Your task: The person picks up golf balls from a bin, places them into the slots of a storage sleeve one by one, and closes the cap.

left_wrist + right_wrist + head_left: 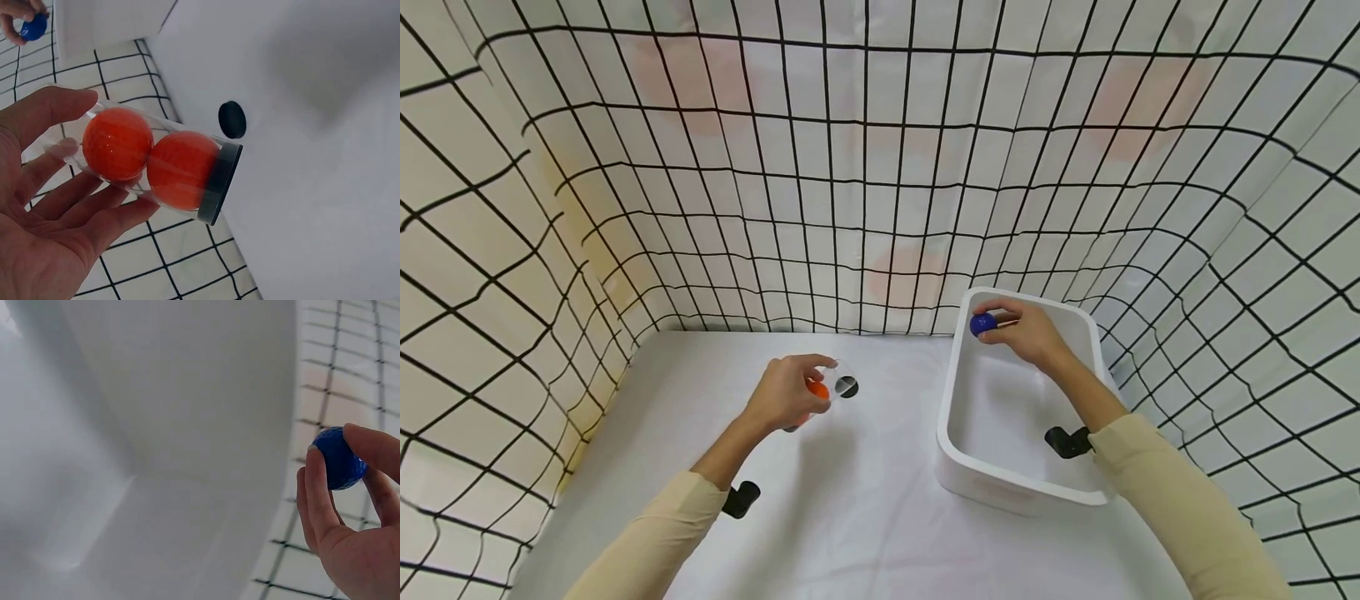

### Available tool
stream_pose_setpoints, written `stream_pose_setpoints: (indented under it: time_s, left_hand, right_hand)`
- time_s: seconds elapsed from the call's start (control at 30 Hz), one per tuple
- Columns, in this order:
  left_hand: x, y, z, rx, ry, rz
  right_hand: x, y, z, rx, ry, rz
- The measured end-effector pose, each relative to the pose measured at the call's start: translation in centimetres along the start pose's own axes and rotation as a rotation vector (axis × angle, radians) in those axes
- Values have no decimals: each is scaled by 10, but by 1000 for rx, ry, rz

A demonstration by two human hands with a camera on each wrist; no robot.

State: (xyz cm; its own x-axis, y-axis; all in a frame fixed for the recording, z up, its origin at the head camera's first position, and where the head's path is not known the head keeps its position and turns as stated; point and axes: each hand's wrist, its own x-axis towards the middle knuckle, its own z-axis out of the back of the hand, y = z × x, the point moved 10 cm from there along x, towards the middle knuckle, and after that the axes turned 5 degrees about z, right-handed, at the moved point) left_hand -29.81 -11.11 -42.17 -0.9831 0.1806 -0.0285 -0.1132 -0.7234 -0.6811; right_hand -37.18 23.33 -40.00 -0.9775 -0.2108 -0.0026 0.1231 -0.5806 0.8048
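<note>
My left hand [781, 396] grips a clear plastic tube [151, 156] above the white table. Inside the tube are two orange balls [117, 144], one behind the other, and a black cap [220, 185] closes the end beside them. The tube is tilted, its other end near my thumb. A loose black lid [232, 119] lies on the table close by. Over the far left part of the white bin [951, 442], my right hand [1028, 335] pinches a blue golf ball [338, 459] between thumb and fingertips.
Black wire mesh [865, 175] rises behind the table and along both sides. The bin stands at the table's right, its raised rim facing the mesh. White table surface [880, 500] extends left of the bin. A dark wrist mount [1067, 442] sticks out from the right sleeve.
</note>
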Motion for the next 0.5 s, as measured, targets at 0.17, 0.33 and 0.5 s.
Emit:
stream_pose_setpoints:
  time_s: [0.17,0.33,0.5]
  left_hand:
    - [3,-9,-2,7,0,-13]
    - [4,-21,-3,-14,10,-34]
    - [5,-30,-7,-31,28,-36]
  right_hand:
    - [-10,37,0,23,13,58]
    - [-18,65,-10,57,51,99]
    - [-23,88,-27,84,97,142]
